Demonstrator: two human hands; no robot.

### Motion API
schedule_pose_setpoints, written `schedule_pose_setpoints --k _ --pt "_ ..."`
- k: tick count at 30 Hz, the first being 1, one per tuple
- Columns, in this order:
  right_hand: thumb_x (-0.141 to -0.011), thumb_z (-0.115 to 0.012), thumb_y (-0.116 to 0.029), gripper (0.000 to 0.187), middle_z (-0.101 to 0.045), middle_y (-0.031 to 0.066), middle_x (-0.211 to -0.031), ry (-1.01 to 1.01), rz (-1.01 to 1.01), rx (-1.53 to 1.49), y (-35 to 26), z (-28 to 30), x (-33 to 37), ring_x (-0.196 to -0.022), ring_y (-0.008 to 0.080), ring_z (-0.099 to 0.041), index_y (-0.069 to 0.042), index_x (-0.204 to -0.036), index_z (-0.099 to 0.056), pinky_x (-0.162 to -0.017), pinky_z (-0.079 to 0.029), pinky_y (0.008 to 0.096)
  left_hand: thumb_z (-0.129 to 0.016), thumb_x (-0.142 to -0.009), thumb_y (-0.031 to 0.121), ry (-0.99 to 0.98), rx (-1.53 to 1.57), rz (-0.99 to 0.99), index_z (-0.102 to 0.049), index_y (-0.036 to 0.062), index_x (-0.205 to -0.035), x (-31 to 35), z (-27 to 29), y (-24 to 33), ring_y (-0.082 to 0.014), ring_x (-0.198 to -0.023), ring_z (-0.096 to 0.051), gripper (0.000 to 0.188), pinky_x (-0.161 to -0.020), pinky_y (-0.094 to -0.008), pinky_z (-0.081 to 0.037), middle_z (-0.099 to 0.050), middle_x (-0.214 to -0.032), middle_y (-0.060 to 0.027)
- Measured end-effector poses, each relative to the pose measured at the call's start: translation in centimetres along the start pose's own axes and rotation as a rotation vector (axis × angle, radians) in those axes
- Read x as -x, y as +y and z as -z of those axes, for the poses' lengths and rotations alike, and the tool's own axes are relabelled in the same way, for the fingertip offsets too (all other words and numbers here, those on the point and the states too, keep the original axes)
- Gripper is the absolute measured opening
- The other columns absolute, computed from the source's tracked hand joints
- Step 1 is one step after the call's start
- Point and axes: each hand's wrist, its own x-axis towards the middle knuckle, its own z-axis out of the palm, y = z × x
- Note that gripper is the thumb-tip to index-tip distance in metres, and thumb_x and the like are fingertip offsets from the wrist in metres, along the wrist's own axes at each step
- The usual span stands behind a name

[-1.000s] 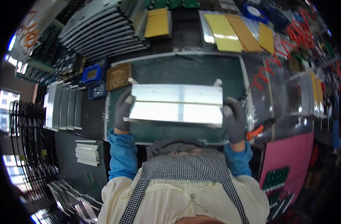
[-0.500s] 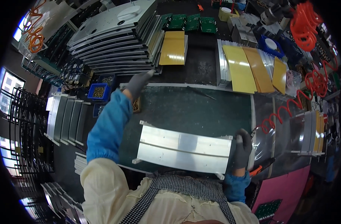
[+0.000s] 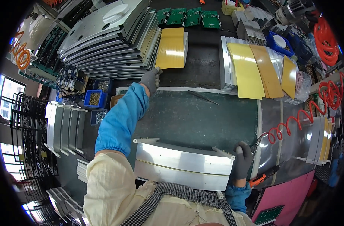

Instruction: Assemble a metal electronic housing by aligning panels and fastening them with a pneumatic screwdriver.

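My left hand (image 3: 151,80), in a grey glove, stretches forward to the near left corner of a glossy yellow sheet (image 3: 170,49). Its fingers are bent together at that corner. The sheet lies on a paler sheet, whose edge shows along its right side. Close to my body is a silvery metal panel (image 3: 187,162), with a lengthwise groove and small pale feet at its corners; it tilts toward me. Against the panel's right end is my right hand (image 3: 243,160), also gloved, thumb upward and fingers curled. The panel's end partly hides that grip.
A tall stack of metal housings (image 3: 111,41) rises at far left. Blue bins (image 3: 95,98) of small fasteners stand below it. Yellow and orange sheets (image 3: 245,69) lie at right. A thin dark tool (image 3: 204,97) rests on the green mat (image 3: 190,118). A red coiled hose (image 3: 292,126) crosses the right side.
My left hand has moved in to the yellow sheet's corner. The metal panel has come nearer my body and tilted, showing its far feet. My right hand stays by its end.
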Motion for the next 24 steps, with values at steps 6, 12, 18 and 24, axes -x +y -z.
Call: schedule_pose_setpoints --k 6,12,18,24 --pt "-0.091 -0.06 -0.008 0.024 -0.063 0.0102 -0.103 -0.08 0.102 0.127 1.3 -0.2 0.1 -0.095 0.0185 -0.06 0.002 -0.113 -0.062 -0.085 -0.048 0.0305 -0.059 -0.098 0.033 0.042 0.03 0.047 -0.062 0.0118 -0.09 0.9 -0.7 -0.2 -0.0073 -0.046 -0.03 0.023 -0.04 -0.0221 -0.025 -0.036 -0.059 0.0072" --pt "-0.089 -0.061 -0.007 0.025 -0.063 0.0106 -0.103 -0.066 0.089 0.15 0.9 0.9 1.3 -0.095 0.0198 -0.061 0.002 -0.112 -0.063 -0.087 -0.048 0.0312 -0.06 -0.096 0.031 -0.041 -0.007 -0.016 -0.057 0.0138 -0.086 0.2 1.0 -0.3 -0.0081 -0.048 -0.032 0.02 -0.042 -0.0229 -0.025 -0.039 -0.062 0.0063" --pt "-0.088 -0.063 -0.008 0.023 -0.064 0.0117 -0.1 -0.037 0.137 0.203 1.1 0.7 1.9 -0.097 0.0212 -0.062 0.001 -0.109 -0.064 -0.086 -0.048 0.0312 -0.061 -0.094 0.023 0.004 0.065 -0.137 -0.053 0.0147 -0.082 3.0 1.7 -0.1 -0.0076 -0.045 -0.031 0.017 -0.039 -0.0241 -0.023 -0.037 -0.06 0.0067" --pt "-0.089 -0.063 -0.01 0.023 -0.065 0.0129 -0.098 -0.034 0.195 0.216 -0.1 0.8 2.1 -0.091 0.0222 -0.064 0.002 -0.108 -0.064 -0.083 -0.05 0.0316 -0.063 -0.089 0.021 -0.067 -0.109 -0.361 -0.061 0.0063 -0.084 7.5 -0.4 3.6 -0.0078 -0.05 -0.041 0.015 -0.044 -0.0254 -0.031 -0.047 -0.061 0.0034"
